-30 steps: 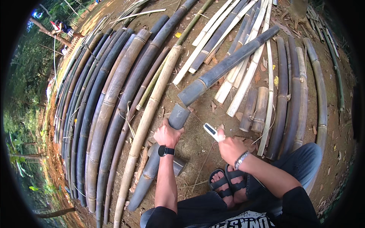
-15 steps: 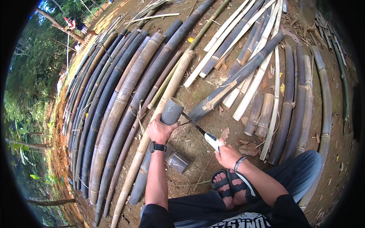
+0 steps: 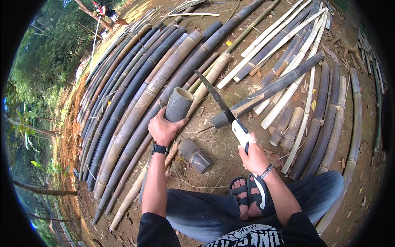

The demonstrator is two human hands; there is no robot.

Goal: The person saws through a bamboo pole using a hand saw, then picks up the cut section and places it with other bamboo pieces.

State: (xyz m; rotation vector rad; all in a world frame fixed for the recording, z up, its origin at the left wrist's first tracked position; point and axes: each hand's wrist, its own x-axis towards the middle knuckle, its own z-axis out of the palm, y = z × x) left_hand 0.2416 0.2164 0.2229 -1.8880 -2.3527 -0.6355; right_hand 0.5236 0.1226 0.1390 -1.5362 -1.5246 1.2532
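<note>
My left hand (image 3: 163, 129), with a dark watch on its wrist, is wrapped round the lower part of a grey-black bamboo piece (image 3: 177, 108). Its hollow, pale-rimmed end faces up. In my right hand (image 3: 254, 158) is the white and black handle of a pruning saw (image 3: 222, 103). The dark toothed blade points up and away, to the right of the bamboo piece and apart from it. Between my forearms a short dark bamboo offcut (image 3: 195, 154) lies on the soil. Past the saw lies a long dark bamboo pole (image 3: 284, 78) with a pale patch cut along its side.
Many long bamboo poles (image 3: 138, 96) lie side by side on the left. Pale split strips (image 3: 269, 31) spread at the far right, with two short bamboo lengths (image 3: 292, 127) below them. My sandalled feet (image 3: 249, 195) are near. A person (image 3: 108, 13) is far off at upper left.
The saw blade has swung upward, away from the bamboo piece. My left hand has drawn that piece slightly left and up in view. The whole view has shifted a little.
</note>
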